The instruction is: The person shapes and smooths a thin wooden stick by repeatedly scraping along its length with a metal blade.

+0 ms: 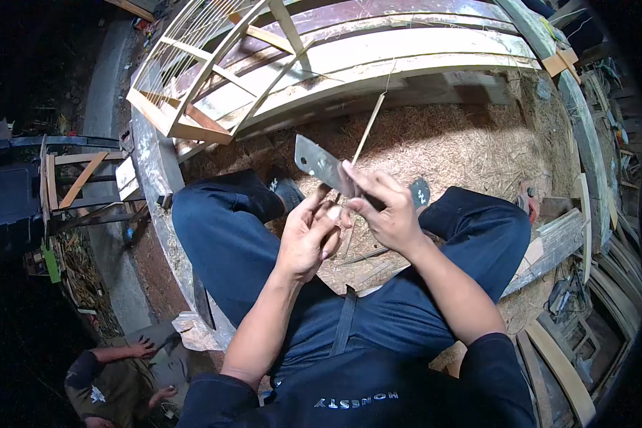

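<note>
My right hand [389, 210] is closed around a wide metal blade [321, 163] with a small hole near its tip, which points up and to the left. Just left of it, my left hand [310, 239] has its fingers curled together, pinching the lower part of a thin wooden strip [369, 128]. The strip rises between the hands, tilted to the right, and crosses behind the blade. Its lower end is partly hidden by my fingers. Both hands are over my lap, close to each other.
A curved wooden frame with thin slats [210, 64] rests on a long bench [364, 68] at the upper left. Wood shavings [471, 150] cover the ground. Another person [125, 378] sits at the lower left. Wooden strips [560, 371] lie at the right.
</note>
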{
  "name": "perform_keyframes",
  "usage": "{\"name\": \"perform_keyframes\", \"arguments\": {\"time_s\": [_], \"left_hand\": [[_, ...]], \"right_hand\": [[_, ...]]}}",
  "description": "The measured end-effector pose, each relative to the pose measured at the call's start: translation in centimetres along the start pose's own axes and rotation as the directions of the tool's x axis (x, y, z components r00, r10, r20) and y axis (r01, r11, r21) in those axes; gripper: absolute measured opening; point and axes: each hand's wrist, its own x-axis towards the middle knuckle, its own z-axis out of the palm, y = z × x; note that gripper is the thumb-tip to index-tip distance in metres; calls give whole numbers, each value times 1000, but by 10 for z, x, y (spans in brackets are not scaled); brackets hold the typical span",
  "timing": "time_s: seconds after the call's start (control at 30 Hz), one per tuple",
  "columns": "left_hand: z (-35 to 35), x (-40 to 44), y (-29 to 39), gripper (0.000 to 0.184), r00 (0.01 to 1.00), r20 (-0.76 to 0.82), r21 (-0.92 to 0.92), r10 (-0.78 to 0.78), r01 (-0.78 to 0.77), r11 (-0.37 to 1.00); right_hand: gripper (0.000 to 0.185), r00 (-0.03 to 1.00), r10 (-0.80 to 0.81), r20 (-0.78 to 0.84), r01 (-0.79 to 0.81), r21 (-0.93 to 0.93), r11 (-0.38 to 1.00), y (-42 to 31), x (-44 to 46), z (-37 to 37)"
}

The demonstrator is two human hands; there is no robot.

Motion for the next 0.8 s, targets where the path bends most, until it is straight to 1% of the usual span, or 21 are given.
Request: {"name": "perform_keyframes", "arguments": {"time_s": [0.03, 0.1, 0.13, 0.17, 0.2, 0.23, 0.3, 0.33, 0.37, 0.4, 0.43, 0.47, 0.5, 0.53, 0.6, 0.63, 0.67, 0.7, 0.73, 0.77, 0.8], "left_hand": [[1, 3, 2, 50, 1000, -24, -34, 9, -10, 999], [5, 7, 2, 42, 994, -103, -59, 36, -43, 997], [12, 9, 5, 38, 988, -150, -49, 29, -36, 998], [19, 10, 10, 33, 981, -195, -40, 20, -29, 999], [11, 11, 7, 25, 988, -154, -28, -10, 6, 1000], [4, 12, 4, 25, 988, -152, -29, -13, 8, 1000], [0, 14, 3, 18, 1000, 7, -100, -19, 20, 995], [3, 13, 4, 16, 999, 37, -151, -5, 11, 988], [6, 11, 7, 23, 999, 36, -118, -28, 32, 993], [7, 11, 7, 30, 999, 44, -106, -16, 20, 994], [8, 11, 7, 38, 999, 53, -93, -4, 9, 996], [8, 12, 8, 38, 998, 57, -95, -8, 14, 995], [5, 12, 10, 44, 998, 66, -72, -11, 15, 997], [3, 12, 12, 52, 997, 74, -46, -14, 17, 999], [1, 6, 14, 51, 994, 113, -40, 0, 4, 999], [0, 4, 15, 50, 988, 156, -38, 20, -14, 999], [-3, 3, 12, 49, 987, 157, -12, 41, -39, 999], [-3, 3, 13, 49, 985, 165, -11, 47, -46, 999], [-2, 3, 14, 48, 990, 139, 35, 30, -35, 999], [0, 3, 15, 48, 994, 109, 79, 16, -25, 997], [1, 4, 15, 47, 996, 82, 114, 24, -33, 993]], "right_hand": [[55, 1000, 2, -1, -2, 1, 1000, -1, -1, 2], [55, 998, -24, 56, 25, -24, 999, -2, -3, 4], [56, 995, -33, 95, 39, -56, 998, -4, -5, 2], [56, 995, -32, 95, 38, -57, 998, -2, -7, 4], [56, 996, -55, 67, 58, -43, 997, 1, -8, 7], [57, 996, -76, 38, 78, -30, 997, 2, -8, 9], [58, 996, -89, 10, 89, -52, 995, 3, -5, 5], [57, 996, -84, -26, 81, -109, 991, 3, -2, 2], [56, 995, -81, -63, 69, -164, 984, 3, 1, -1], [54, 992, -64, -108, 47, -149, 988, 6, 6, -5], [54, 992, -59, -110, 42, -153, 987, 6, 8, -9], [52, 991, -95, -95, 75, -196, 978, 6, 11, -14], [49, 988, -131, -79, 109, -236, 966, 8, 14, -19], [46, 983, -121, -139, 72, -317, 946, 22, 15, -17], [43, 934, -55, -352, -81, -360, 929, 49, 31, -33], [44, 925, 1, -379, -139, -336, 931, 57, 38, -45], [45, 918, -102, -384, -49, -363, 930, 62, 47, -57], [49, 906, -122, -405, 6, -277, 961, 59, 54, -61], [51, 902, 134, -410, -125, 48, 991, 44, 56, -65], [54, 868, 374, -328, -250, 363, 898, 30, 55, -65], [54, 871, 366, -328, -242, 361, 900, 27, 54, -63]]}}
